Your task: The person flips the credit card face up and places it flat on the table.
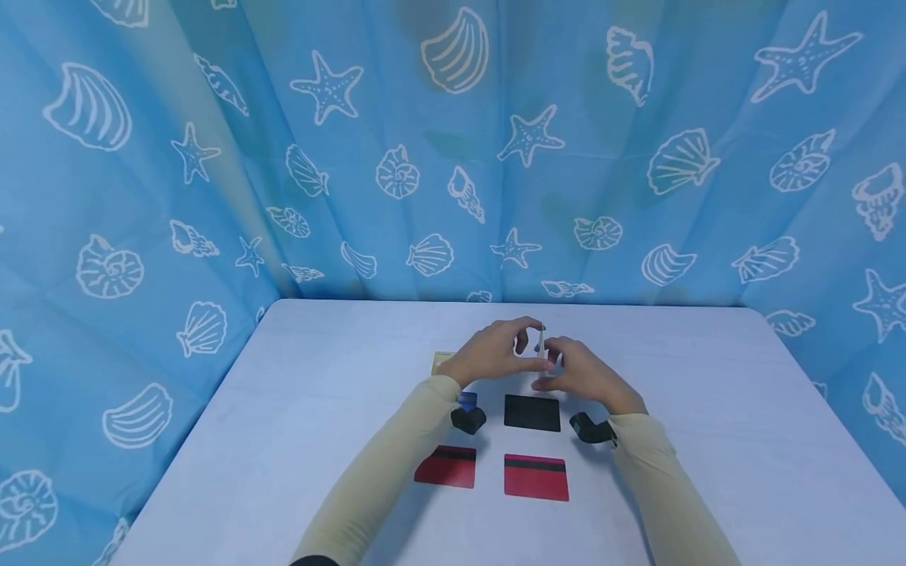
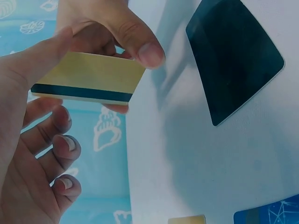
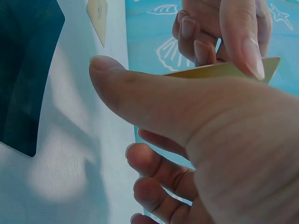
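Observation:
A gold bank card with a dark magnetic stripe [image 2: 88, 77] is held up above the white table, seen nearly edge-on in the head view. My left hand [image 1: 499, 354] pinches one end between thumb and fingers; its other fingers are loosely curled. At the opposite end, my right hand [image 1: 587, 376] pinches the card, thumb on one side and a finger behind. In the right wrist view, my right thumb [image 3: 154, 98] hides much of the card [image 3: 210, 71]. Just below the hands, a black card [image 1: 532, 413] lies flat on the table.
Two red cards with dark stripes, a left one [image 1: 447, 467] and a right one [image 1: 535, 477], lie nearer me. A blue card [image 1: 467, 400] and another gold card [image 1: 440, 361] are partly hidden by my left arm. A blue shell-patterned curtain [image 1: 396, 196] hangs behind the table [image 1: 340, 346].

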`<state>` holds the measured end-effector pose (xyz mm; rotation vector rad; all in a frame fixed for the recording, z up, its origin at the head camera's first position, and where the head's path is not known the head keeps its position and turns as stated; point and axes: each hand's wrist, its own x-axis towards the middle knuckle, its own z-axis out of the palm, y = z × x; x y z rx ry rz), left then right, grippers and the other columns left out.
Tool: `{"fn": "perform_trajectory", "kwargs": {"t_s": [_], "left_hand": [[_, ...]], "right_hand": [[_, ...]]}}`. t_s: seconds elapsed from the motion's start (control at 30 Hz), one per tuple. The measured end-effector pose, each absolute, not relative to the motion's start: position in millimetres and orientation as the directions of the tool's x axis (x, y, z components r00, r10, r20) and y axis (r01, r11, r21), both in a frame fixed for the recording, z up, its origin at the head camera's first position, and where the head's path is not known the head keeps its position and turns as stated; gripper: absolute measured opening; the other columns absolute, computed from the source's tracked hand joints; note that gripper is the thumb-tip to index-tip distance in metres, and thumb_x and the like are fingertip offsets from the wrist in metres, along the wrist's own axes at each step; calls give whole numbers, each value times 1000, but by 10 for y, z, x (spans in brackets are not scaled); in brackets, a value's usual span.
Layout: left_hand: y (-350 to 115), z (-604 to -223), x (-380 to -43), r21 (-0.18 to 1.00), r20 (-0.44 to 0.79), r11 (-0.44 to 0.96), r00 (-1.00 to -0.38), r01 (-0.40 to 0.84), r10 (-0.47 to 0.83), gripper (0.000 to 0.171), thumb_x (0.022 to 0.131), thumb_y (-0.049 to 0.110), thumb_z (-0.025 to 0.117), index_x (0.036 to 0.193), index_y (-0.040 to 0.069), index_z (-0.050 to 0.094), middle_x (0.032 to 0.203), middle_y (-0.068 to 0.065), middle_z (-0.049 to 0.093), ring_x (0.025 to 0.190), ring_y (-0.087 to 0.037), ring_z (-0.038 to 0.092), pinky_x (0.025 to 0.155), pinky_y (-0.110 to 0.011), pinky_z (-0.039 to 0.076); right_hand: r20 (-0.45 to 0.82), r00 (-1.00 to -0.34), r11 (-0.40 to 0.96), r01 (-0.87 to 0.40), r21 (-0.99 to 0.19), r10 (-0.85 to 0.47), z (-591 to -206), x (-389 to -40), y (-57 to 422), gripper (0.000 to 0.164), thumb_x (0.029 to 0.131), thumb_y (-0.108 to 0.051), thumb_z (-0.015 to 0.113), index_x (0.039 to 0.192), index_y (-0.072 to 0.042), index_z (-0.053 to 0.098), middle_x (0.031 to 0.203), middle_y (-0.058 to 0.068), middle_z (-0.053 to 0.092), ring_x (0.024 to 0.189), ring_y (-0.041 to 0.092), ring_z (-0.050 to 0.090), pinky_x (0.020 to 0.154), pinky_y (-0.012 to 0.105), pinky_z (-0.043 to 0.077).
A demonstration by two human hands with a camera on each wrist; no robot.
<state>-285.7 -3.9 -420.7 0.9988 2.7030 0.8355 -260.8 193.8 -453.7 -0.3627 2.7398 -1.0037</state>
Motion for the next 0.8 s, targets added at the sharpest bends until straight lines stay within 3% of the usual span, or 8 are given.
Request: {"fn": "perform_trajectory", "kwargs": {"t_s": [0.23, 0.8], "left_hand": [[-66, -4196, -2869, 546, 41, 643, -783, 537, 620, 68, 92, 50, 75, 148, 19, 52, 112, -10, 70, 84, -12, 59, 67, -19, 49], [-190, -4222, -2925, 596, 69, 628, -811, 501, 581, 71, 90, 45, 79, 149, 20, 49, 97, 0, 60, 78, -15, 53, 61, -23, 43]], "right_hand": [[-117, -953, 770, -148, -620, -278, -4563, -2640, 1996, 73, 82, -26, 88, 143, -2, 55, 111, 15, 61, 95, 26, 56, 74, 33, 56], [-69, -959, 768, -176, -615, -275, -4503, -2654, 2149, 66, 83, -26, 88, 137, -1, 58, 108, 17, 60, 97, 29, 54, 72, 31, 49]]}}
